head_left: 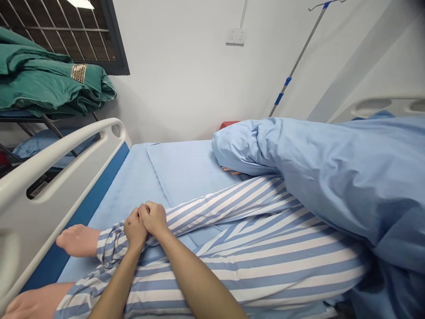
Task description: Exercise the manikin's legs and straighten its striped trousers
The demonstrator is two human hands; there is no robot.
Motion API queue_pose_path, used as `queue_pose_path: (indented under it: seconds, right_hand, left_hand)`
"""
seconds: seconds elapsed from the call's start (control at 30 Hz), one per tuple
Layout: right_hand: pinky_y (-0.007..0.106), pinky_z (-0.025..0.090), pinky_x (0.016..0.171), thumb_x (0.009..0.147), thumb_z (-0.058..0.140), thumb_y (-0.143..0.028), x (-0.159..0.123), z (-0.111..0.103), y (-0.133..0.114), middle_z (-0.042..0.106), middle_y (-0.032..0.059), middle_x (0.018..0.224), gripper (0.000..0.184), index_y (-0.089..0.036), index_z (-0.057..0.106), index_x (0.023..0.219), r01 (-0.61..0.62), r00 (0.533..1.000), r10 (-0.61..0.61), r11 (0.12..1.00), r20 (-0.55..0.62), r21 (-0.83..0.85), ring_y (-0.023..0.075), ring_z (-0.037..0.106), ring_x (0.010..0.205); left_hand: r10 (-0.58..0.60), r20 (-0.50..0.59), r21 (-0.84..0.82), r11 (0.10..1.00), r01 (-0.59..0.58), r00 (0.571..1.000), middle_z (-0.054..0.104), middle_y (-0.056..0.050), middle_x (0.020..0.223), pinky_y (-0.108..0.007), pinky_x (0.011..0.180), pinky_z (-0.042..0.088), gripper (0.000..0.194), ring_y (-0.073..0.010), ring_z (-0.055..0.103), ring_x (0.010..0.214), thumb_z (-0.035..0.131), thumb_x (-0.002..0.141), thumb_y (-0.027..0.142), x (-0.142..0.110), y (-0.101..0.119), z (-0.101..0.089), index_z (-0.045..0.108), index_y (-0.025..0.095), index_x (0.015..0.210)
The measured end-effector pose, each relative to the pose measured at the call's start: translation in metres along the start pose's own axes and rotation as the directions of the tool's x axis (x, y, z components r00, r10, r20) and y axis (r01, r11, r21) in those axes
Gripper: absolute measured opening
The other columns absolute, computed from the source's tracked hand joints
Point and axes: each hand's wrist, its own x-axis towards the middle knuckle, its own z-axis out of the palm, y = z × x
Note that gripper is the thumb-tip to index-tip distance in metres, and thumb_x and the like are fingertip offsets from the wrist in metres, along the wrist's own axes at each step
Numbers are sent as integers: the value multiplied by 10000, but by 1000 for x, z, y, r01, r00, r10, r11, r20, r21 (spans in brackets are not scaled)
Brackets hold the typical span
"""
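Note:
A figure in blue-and-white striped trousers [245, 266] lies on the bed, its bare, smooth, manikin-like feet pointing left. Side by side, my left hand [135, 228] and my right hand [153, 217] are closed over the far trouser leg [206, 208], around the shin. The left is nearer the ankle and the two touch each other. Their fingertips are hidden, curled into the cloth. The far foot [79, 239] sticks out of the bunched cuff; the near foot [40, 301] is partly cut off by the frame. My forearms cross above the near leg.
A light blue quilt [318, 164] is heaped over the upper body at right, fingers showing under its edge. A white footboard [63, 155] borders the bed at left. Behind stand an IV pole [302, 55] and a rack with folded green quilts [49, 84].

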Motion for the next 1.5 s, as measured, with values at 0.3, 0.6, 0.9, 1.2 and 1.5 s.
queue_pose_path:
  seconds: [0.3, 0.6, 0.9, 1.2, 1.5]
  right_hand:
    - [255, 190, 520, 884, 398, -304, 0, -1, -1, 549, -18, 574, 320, -189, 580, 647, -29, 1000, 28, 994, -12, -105, 103, 381, 522]
    - [257, 178, 506, 873, 415, -312, -1, 1, -3, 530, -26, 550, 309, -194, 579, 638, -44, 999, 43, 993, -13, -108, 104, 362, 502]
    - [253, 176, 512, 865, 421, -312, 0, 0, -4, 500, -29, 541, 310, -188, 557, 615, -62, 998, 63, 995, 7, -82, 101, 337, 504]
    - [245, 193, 507, 864, 411, -304, 0, -1, -3, 499, -34, 550, 305, -188, 553, 621, -65, 997, 68, 991, 23, -113, 97, 348, 504]
    - [248, 192, 495, 828, 423, -310, 1, 1, -1, 475, -33, 513, 320, -182, 500, 544, -58, 998, 58, 998, -13, -31, 95, 328, 489]
  left_hand:
    - [-27, 28, 163, 986, 22, 999, 653, -67, 733, -251, 541, 252, 237, -183, 548, 649, 391, 850, 308, -4, 8, -2, 601, 200, 830]
    - [-69, -27, 189, 979, 73, 997, 645, -61, 703, -255, 538, 235, 222, -181, 542, 632, 409, 849, 317, -5, 8, 0, 595, 202, 809]
    - [-43, -83, 177, 983, 57, 996, 627, -44, 683, -249, 555, 238, 214, -155, 531, 627, 420, 851, 306, -7, 10, 2, 592, 192, 794]
    - [-34, -80, 194, 980, 49, 996, 626, -49, 713, -255, 562, 239, 219, -158, 534, 635, 407, 859, 300, -7, 11, 5, 589, 183, 826]
    - [-19, -67, 165, 986, 30, 998, 627, -40, 708, -261, 560, 232, 178, -158, 526, 626, 420, 838, 275, -8, 6, 6, 574, 193, 804]
